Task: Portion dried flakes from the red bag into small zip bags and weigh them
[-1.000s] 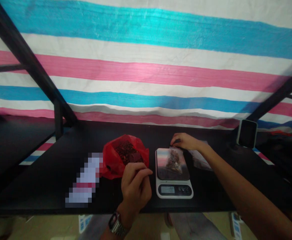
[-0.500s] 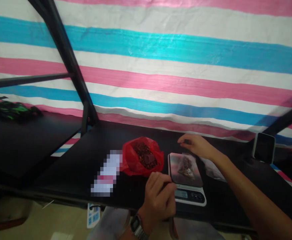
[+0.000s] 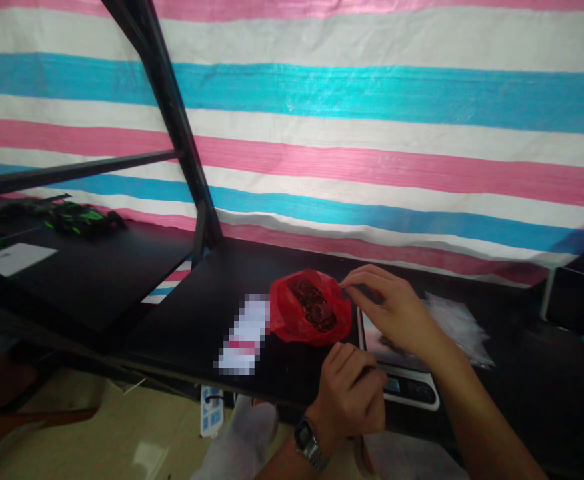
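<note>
My right hand (image 3: 395,310) hovers over the white kitchen scale (image 3: 407,380), reaching left toward the red plastic bag (image 3: 308,310) of dark brown pieces. Its fingers are loosely curled, thumb and forefinger close together, with nothing visible between them. My left hand (image 3: 352,397), a watch on its wrist, is a loose fist at the black table's (image 3: 207,300) front edge, just left of the scale's display. What that fist holds, if anything, is hidden. The scale's top is mostly covered by my right hand.
A pile of clear plastic bags (image 3: 457,323) lies right of the scale. A small dark device (image 3: 569,300) stands at the far right. A black frame post (image 3: 172,120) rises at the left. On the neighbouring table sit a white sheet (image 3: 17,259) and a green-black object (image 3: 79,217).
The view has swung left. My right hand came from behind the scale across its top toward the red bag. My left hand drew back to the table's front edge.
</note>
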Demonstrator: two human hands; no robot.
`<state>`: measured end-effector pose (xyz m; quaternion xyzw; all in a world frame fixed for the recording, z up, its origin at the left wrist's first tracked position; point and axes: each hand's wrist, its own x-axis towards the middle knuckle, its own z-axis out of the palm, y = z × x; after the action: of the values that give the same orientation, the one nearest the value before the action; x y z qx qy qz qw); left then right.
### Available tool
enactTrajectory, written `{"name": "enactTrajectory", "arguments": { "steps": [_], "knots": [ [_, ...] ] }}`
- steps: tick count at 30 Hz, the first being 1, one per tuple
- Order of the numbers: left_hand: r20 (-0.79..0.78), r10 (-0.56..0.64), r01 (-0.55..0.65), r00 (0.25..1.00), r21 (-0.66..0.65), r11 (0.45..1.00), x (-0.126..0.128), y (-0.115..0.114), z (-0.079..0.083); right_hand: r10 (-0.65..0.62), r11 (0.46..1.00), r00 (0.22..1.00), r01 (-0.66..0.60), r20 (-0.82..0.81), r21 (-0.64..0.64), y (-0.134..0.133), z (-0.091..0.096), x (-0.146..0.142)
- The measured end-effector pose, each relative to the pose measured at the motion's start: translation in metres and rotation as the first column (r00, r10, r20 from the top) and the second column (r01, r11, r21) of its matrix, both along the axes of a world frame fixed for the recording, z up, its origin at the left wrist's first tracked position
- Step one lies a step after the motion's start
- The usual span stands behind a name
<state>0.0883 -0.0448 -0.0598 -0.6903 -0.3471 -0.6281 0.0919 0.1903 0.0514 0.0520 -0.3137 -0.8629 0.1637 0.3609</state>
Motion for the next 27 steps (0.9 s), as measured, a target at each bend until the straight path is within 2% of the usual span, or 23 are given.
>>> {"name": "enactTrajectory", "arguments": {
  "steps": [2,5,8,10,12,16,27],
  "knots": [
    [0.004,-0.007,0.007,1.0,0.002,1.0,-0.001,0.0,0.001,-0.261,0.965,0.957,0.262,-0.128,-0.009,-0.006,-0.002,0.028],
    [0.014,-0.017,0.017,1.0,-0.012,1.0,-0.001,0.0,0.001,-0.608,0.794,0.776,0.59,-0.17,-0.146,-0.009,-0.018,0.069],
    [0.02,-0.041,0.042,0.999,-0.031,0.999,0.003,0.002,-0.001,-0.736,0.665,0.675,0.709,-0.045,-0.234,-0.007,-0.047,0.102],
    [0.014,-0.05,0.05,0.999,-0.035,0.998,0.007,0.004,-0.003,-0.746,0.626,0.665,0.72,0.039,-0.298,-0.006,-0.064,0.116],
    [-0.006,-0.052,0.052,0.999,-0.03,0.998,0.012,0.006,-0.005,-0.733,0.612,0.677,0.701,0.07,-0.366,-0.006,-0.074,0.123],
    [-0.038,-0.067,0.067,0.997,-0.002,0.998,0.02,0.005,-0.005,-0.716,0.605,0.694,0.673,0.078,-0.425,-0.002,-0.079,0.127],
    [-0.112,-0.099,0.095,0.989,-0.047,0.994,0.026,-0.003,-0.01,-0.655,0.701,0.754,0.581,-0.049,-0.414,0.011,-0.099,0.128]
  ]
}}
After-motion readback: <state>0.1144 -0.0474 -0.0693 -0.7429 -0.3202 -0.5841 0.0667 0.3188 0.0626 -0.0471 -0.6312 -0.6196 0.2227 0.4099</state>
